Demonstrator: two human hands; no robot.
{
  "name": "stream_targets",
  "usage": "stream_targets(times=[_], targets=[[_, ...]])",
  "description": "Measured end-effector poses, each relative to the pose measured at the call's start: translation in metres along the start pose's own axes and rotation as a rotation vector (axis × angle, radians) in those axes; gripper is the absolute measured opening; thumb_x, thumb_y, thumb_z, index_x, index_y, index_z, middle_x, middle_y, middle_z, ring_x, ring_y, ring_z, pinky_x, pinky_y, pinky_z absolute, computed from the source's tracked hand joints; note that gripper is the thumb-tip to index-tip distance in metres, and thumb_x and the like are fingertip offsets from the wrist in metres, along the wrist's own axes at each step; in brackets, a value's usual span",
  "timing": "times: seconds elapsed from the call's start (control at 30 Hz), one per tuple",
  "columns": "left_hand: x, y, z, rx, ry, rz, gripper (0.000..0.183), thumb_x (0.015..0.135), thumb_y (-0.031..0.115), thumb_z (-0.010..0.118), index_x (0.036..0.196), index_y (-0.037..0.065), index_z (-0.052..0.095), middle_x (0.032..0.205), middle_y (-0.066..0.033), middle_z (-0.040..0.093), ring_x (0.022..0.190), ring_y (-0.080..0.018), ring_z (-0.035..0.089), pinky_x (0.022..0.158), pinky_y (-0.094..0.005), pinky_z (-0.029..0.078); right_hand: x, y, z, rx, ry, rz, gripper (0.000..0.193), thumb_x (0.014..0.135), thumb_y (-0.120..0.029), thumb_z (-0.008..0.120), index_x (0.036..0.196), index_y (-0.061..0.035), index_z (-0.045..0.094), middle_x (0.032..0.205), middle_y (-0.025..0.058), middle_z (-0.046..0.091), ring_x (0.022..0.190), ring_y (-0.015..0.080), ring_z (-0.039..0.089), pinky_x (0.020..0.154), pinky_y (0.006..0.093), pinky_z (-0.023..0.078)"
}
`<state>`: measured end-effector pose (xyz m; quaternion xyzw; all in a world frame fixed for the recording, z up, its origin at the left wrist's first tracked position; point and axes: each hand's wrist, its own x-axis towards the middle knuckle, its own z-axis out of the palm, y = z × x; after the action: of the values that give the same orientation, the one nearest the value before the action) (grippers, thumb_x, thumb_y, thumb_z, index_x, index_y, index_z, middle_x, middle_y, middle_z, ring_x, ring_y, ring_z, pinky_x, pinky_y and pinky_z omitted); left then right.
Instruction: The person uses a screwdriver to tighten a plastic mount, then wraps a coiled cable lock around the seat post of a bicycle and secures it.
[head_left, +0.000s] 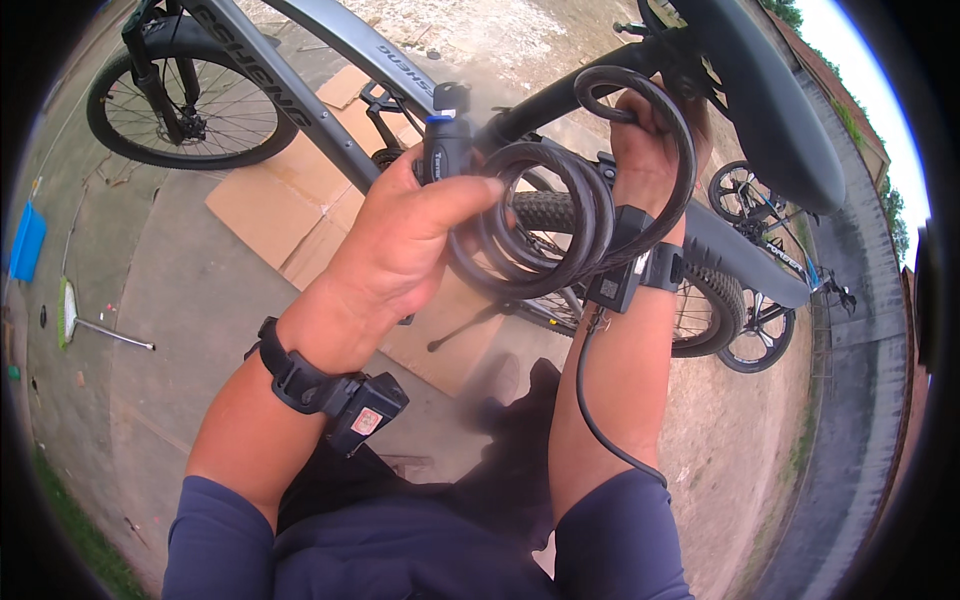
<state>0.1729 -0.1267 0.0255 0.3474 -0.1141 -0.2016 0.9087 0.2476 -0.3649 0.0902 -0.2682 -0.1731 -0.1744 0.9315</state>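
A dark coiled cable bike lock hangs between my hands in front of the bicycle. My left hand is closed round its lock head, which has a blue ring and a key at the top; the thumb lies against the coils. Under the saddle, my right hand has its fingers curled round the free end of the cable. One loop of cable passes over the right wrist. Close to the right fingers are the seat post and saddle clamp.
The grey bicycle frame stretches to the front wheel at far left. Flattened cardboard lies beneath it. A broom and a blue dustpan are at left. Another bicycle stands at right, near a wall.
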Motion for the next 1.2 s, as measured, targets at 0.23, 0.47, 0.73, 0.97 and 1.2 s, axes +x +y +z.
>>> stream_targets(times=[0.23, 0.47, 0.73, 0.97, 1.2], targets=[[-0.004, 0.005, 0.000, 0.046, 0.046, -0.027, 0.022, 0.087, 0.009, 0.065, 0.106, 0.000, 0.058, 0.088, -0.0102, 0.067, 0.074, -0.0136, 0.064, 0.061, -0.0247, 0.051, -0.005, 0.010, 0.008, 0.117, 0.193, -0.030, 0.023, 0.096, -0.012, 0.051, 0.074, -0.0079, 0.053, 0.064, 0.0013, 0.047, 0.050, 0.0093, 0.037, 0.046, 0.0213, 0.030], [-0.012, 0.002, 0.001, 0.042, 0.061, -0.088, 0.031, 0.085, 0.007, 0.065, 0.113, 0.005, 0.050, 0.085, -0.0109, 0.065, 0.067, -0.0154, 0.063, 0.054, -0.0238, 0.047, 0.005, 0.013, 0.005, 0.172, 0.151, 0.119, 0.017, 0.092, -0.008, 0.045, 0.077, -0.0040, 0.053, 0.063, 0.0029, 0.049, 0.049, 0.0093, 0.041, 0.046, 0.0198, 0.032], [-0.018, -0.013, 0.003, 0.036, 0.084, -0.175, 0.034, 0.084, 0.007, 0.066, 0.113, 0.005, 0.050, 0.086, -0.0116, 0.065, 0.073, -0.0182, 0.066, 0.055, -0.0259, 0.048, 0.007, 0.002, 0.020, -0.060, 0.135, 0.066, 0.023, 0.099, -0.015, 0.043, 0.079, -0.0073, 0.053, 0.061, -0.0015, 0.044, 0.045, 0.0062, 0.039, 0.037, 0.0163, 0.030], [-0.017, -0.014, 0.002, 0.004, 0.102, -0.175, 0.032, 0.084, 0.006, 0.066, 0.112, 0.005, 0.051, 0.088, -0.0102, 0.065, 0.075, -0.0175, 0.067, 0.056, -0.0252, 0.049, 0.018, 0.008, 0.002, -0.018, -0.049, 0.190, 0.027, 0.097, -0.019, 0.050, 0.106, 0.0026, 0.063, 0.058, 0.0019, 0.048, 0.043, 0.0052, 0.037, 0.038, 0.0161, 0.031], [-0.008, -0.018, 0.006, -0.005, 0.106, -0.134, 0.023, 0.084, 0.003, 0.069, 0.104, 0.007, 0.057, 0.083, -0.0009, 0.062, 0.065, -0.0093, 0.059, 0.055, -0.0235, 0.043, 0.019, 0.016, 0.003, -0.031, -0.031, 0.220, 0.032, 0.097, -0.023, 0.055, 0.114, 0.0035, 0.061, 0.056, 0.0031, 0.048, 0.040, 0.0060, 0.035, 0.039, 0.0156, 0.033]])
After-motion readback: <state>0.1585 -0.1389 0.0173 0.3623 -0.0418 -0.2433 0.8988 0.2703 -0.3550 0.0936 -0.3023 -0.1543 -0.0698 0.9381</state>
